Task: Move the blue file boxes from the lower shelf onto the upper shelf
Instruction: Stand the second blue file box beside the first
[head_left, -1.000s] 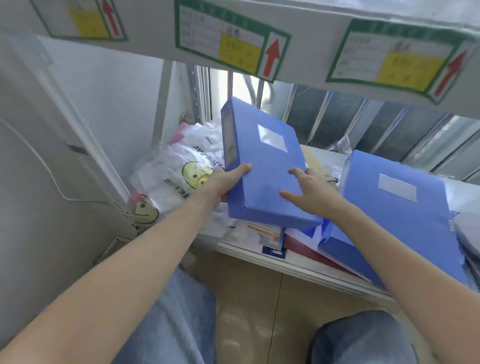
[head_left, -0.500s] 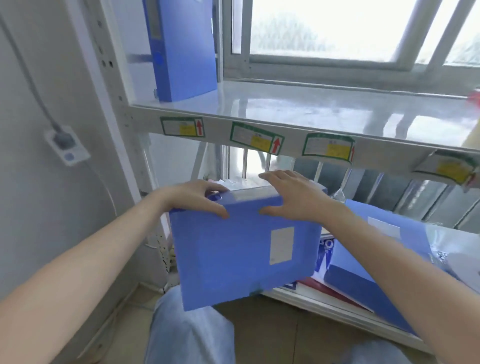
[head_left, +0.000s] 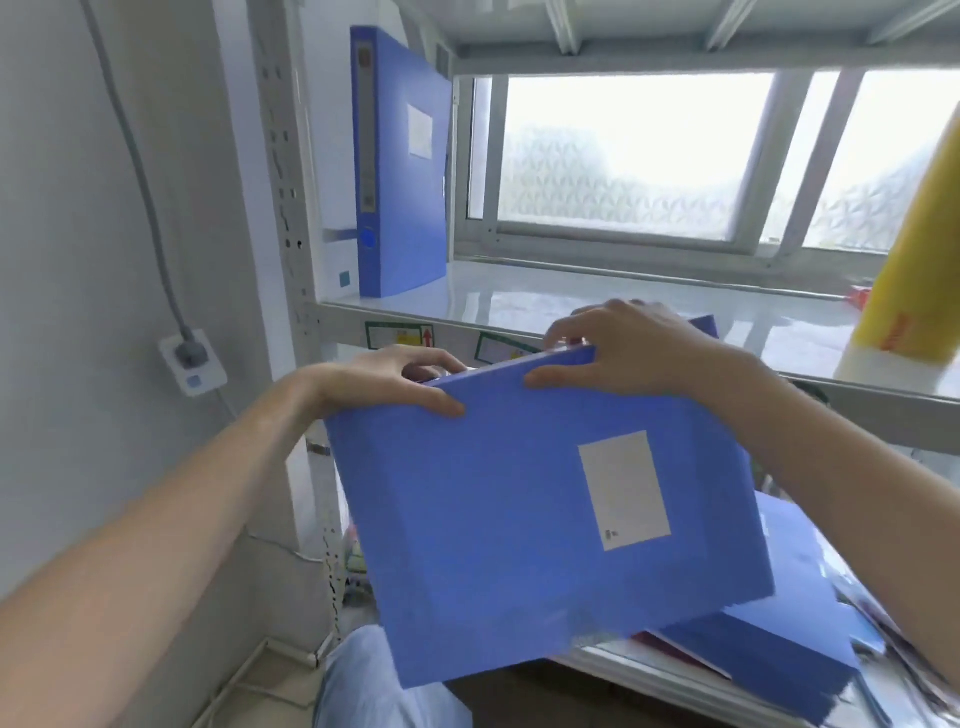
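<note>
Here, the left hand (head_left: 384, 382) and right hand (head_left: 623, 348) grip a blue file box (head_left: 519, 519) by its top edge, fingers curled closed, just below the upper shelf (head_left: 649, 306), where another blue box (head_left: 400, 166) stands upright.

Tall yellow cylinder (head_left: 919, 260) cropped at right edge; lower flat blue plastic file box (head_left: 769, 623) mostly behind the held one (head_left: 545, 519).
</note>
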